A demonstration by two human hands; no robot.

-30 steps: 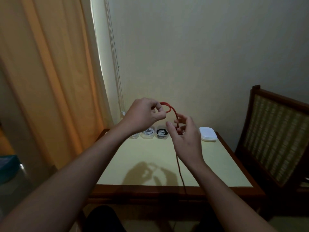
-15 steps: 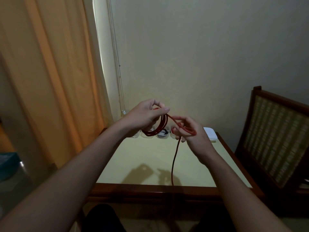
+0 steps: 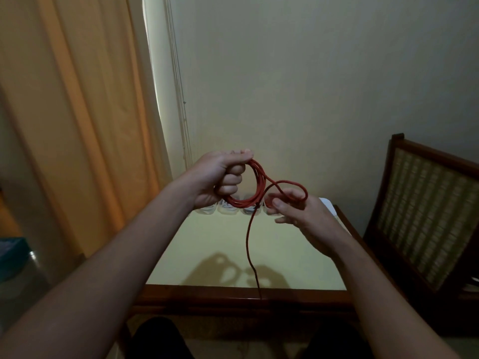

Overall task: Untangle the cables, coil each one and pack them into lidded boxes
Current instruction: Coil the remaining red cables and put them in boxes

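Coiling step in hand, with the cable (image 3: 260, 186) held up in the air over the far half of the table (image 3: 207, 250). Left hand (image 3: 223, 177) closed as a fist around several finished loops, gripping them at the top, thumb laid over. Right hand (image 3: 298, 212) just beside, fingers curled through one fresh loop, thumb apparently pinching it against them. From between the hands, a free tail hanging straight down, crossing the near table edge and going out of sight below. Behind the hands, at the far edge, a row of small clear boxes (image 3: 228, 209), seemingly with coiled cables inside already, though too blurred for certainty, and a white box (image 3: 328, 206) to the right of them. By this judgement, well along in the task but not finished. Next: bring the fresh loop across to the left fist, lay it on the others without a twist, clamp it under the thumb, then slide the right hand down the tail for more. Worth keeping the loops equal, for an easy fit into a box.
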